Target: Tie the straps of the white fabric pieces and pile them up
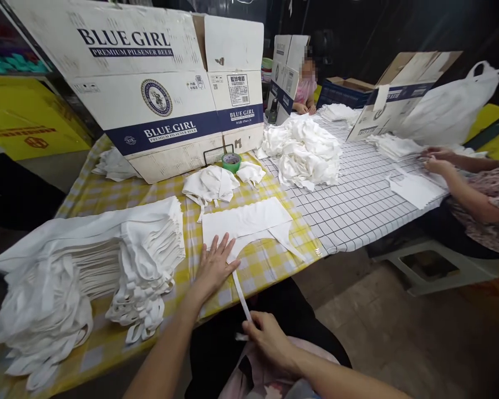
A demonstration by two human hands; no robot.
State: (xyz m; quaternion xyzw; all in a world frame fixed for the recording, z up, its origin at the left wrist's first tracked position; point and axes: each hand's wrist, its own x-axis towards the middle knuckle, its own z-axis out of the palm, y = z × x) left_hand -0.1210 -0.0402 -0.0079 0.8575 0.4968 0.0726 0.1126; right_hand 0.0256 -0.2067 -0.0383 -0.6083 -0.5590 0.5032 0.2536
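A white strapped garment (249, 219) lies flat on the yellow checked tablecloth (270, 266). My left hand (217, 265) rests on its left part, palm down with the fingers spread. From there a thin white strap (242, 293) runs down past the table edge to my right hand (268, 337), whose thumb and fingers pinch it above my lap. Left of my left hand is a tall stack of similar white garments (120, 238), their straps hanging in loops toward the front. Just beyond the flat garment sit a crumpled white piece (211, 184) and a smaller one (250, 173).
A green tape roll (232, 160) stands before a large beer carton (170, 94). A heap of white cloth (301, 149) lies on the grid-patterned cloth (336, 216). At right, a co-worker's hands (436, 160) handle white pieces. Another person (305, 91) sits at the back.
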